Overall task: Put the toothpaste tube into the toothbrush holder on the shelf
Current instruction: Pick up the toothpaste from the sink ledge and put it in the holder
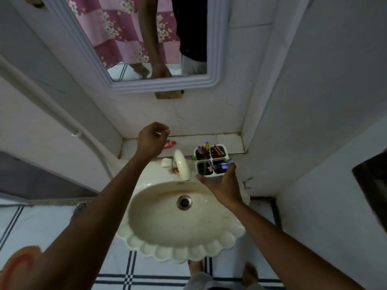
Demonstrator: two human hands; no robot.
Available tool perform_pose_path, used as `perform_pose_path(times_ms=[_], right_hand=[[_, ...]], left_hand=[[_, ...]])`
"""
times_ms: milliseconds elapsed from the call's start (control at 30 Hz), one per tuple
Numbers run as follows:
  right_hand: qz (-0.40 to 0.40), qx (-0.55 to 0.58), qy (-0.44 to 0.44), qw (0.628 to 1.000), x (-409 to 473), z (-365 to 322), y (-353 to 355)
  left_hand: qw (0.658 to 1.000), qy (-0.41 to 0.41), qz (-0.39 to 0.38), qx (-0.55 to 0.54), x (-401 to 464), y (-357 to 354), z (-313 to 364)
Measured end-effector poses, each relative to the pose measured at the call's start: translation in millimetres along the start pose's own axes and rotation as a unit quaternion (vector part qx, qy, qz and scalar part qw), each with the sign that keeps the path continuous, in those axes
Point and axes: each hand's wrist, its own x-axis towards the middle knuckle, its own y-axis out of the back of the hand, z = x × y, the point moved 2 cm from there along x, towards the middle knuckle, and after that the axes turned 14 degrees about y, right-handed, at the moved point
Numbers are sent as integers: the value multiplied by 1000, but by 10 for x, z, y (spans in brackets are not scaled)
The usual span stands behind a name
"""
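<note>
Our left hand (151,141), fingers curled and empty, hovered over the red toothpaste tube (170,143) lying on the shelf (228,141) at frame centre; light, soft, likely best pinched mid-body, while our right hand (222,185) cupped the toothbrush holder (211,160).

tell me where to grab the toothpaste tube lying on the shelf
The toothpaste tube lies flat along the shelf, its left part hidden under the left hand. Probably pinch its flat body across the width from above; the wall behind blocks a rear approach.
</note>
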Motion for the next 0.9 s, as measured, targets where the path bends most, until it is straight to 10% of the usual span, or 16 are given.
perform_pose_path(times_ms=[567, 900], right_hand=[[19, 5, 10, 1000, -44, -28, -81], [9, 19, 7, 1000, -63, -35, -86]], left_hand=[[954, 25, -161, 253, 713, -605, -965], [893, -11, -112, 435, 744, -686, -1058]])
